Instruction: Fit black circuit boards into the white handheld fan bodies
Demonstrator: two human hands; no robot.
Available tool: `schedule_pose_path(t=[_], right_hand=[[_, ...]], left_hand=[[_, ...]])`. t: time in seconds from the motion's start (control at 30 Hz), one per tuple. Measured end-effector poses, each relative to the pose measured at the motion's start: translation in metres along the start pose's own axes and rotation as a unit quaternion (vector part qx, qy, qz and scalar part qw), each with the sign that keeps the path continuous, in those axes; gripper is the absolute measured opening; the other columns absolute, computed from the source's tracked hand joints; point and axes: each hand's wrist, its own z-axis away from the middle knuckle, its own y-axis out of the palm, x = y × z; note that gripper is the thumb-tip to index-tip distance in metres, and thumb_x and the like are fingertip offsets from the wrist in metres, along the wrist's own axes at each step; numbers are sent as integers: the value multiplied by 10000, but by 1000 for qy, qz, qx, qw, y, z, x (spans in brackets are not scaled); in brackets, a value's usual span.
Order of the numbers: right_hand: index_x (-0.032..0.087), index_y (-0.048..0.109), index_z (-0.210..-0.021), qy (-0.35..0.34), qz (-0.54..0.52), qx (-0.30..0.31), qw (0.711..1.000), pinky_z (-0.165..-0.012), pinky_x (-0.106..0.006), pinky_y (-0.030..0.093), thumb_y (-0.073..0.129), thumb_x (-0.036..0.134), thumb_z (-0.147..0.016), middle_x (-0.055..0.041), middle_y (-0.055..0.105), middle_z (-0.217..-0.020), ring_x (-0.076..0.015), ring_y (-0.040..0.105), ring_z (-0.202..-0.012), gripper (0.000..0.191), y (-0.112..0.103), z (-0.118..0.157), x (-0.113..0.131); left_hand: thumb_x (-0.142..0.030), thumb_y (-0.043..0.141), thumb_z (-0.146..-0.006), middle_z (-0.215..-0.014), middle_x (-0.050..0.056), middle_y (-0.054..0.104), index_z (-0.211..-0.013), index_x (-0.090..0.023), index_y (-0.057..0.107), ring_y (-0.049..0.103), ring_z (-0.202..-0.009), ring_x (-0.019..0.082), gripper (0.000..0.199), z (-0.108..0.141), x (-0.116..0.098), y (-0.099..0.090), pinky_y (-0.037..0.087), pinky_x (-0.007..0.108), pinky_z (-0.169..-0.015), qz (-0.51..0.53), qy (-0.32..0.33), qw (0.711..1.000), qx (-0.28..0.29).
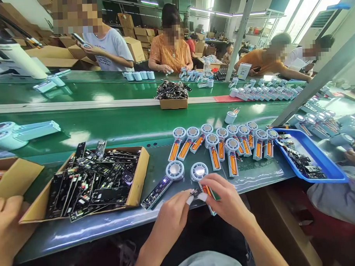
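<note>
Both my hands meet at the bench's front edge, with white covers on some fingertips. My left hand (174,207) pinches a small dark piece (195,192), mostly covered by fingers. My right hand (228,197) closes in from the other side, its thumb and fingertips at the same piece and over the handle of a light-blue fan housing (199,171). An orange strip shows in that handle below the fingers. Left of it lies another fan housing (175,170) with a black circuit board (157,191) along its handle, a small light lit on it.
A cardboard box (144,177) heaped with black circuit boards stands left, beside another person's hand (8,224). Several fan housings (212,140) with orange strips lie behind my hands. A blue tray (336,174) holds boards at right. Across the green line (121,119) people work.
</note>
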Motion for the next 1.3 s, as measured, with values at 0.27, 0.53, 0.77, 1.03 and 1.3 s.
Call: schedule_pose_path(t=[0.27,0.53,0.77,1.03,1.3], right_hand=[[236,691,-1132,130,-27,-16,991,-663,-265,572,544,148,-922,-36,749,-931,-167,692,-739,271,-15,17,-6],[218,726,-1027,100,-172,-43,979,-748,-279,585,597,187,-906,-51,773,-913,-189,734,-824,181,17,-16,-1],[194,727,-883,136,-186,33,973,-626,-238,510,595,142,-871,-17,699,-788,-144,634,-681,143,21,-16,5],[203,664,-975,-57,77,64,993,-716,-299,513,465,77,-954,-73,641,-922,-195,585,-820,237,14,-10,13],[208,644,-997,-105,61,46,992,-693,-291,491,459,142,-1003,-60,655,-891,-181,580,-776,196,20,-11,6]], left_hand=[[-332,396,-996,-1066,117,766,-1182,-197,565,754,-970,253,286,12,-6,16,610,366,-791,83,-131,983,-96],[-267,384,-957,-1017,100,737,-1173,-189,566,655,-571,153,294,11,-17,14,557,305,-598,119,-149,977,-91],[-217,370,-905,-569,-42,515,-910,-207,619,562,-548,172,250,4,-18,1,451,264,-546,158,-200,966,-35],[-357,462,-953,-806,24,657,-899,-206,626,602,-725,188,230,-6,-28,-2,470,279,-677,152,-158,974,-56],[-441,394,-985,-652,-5,590,-768,-197,601,524,-603,154,387,-11,-27,-3,425,246,-561,187,-203,960,-43]])
